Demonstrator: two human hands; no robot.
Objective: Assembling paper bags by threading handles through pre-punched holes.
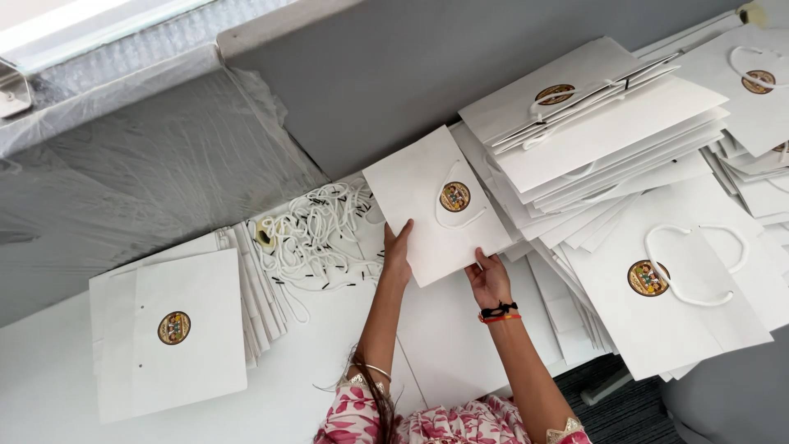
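Note:
A flat white paper bag (427, 197) with a round gold emblem and a white cord handle is held over the white table (49, 362). My left hand (398, 247) grips its near left edge. My right hand (488, 278), with a black and red wrist band, grips its near right corner. The bag's far end rests against a big heap of finished white bags with cord handles (625, 148) on the right. Beside my left hand lies a tangle of white cords with black tips (316, 234).
A neat stack of white bags without handles (177, 329) lies at the left. A small tape roll (265, 233) sits by the cords. A grey wall partly covered in plastic film (148, 164) borders the table's far side. Dark floor (616, 403) shows at the lower right.

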